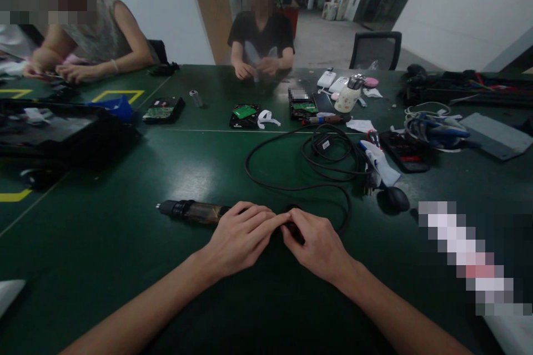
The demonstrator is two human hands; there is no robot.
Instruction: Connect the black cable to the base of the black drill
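An electric screwdriver (pixel 200 211) lies on the green table, its bit end pointing left. Over the rear part of its body rests my left hand (pixel 245 233), palm down, fingers closed around it. My right hand (pixel 313 237) is closed at the tool's tail end, thumb and fingers bent together around a dark part, mostly hidden. The fingertips of both hands meet there. From this end a black cable (pixel 348 205) curves away to the right and into a loose coil. What exactly the right fingers pinch is hard to see.
Hard drives (pixel 245 113) and a cylindrical cell (pixel 195 98) lie toward the far side. A patterned bottle (pixel 348 94), a blue-white glove-like item (pixel 380 163) and a mouse (pixel 393 198) are at right. A black case (pixel 54 127) stands left. Two people sit across the table.
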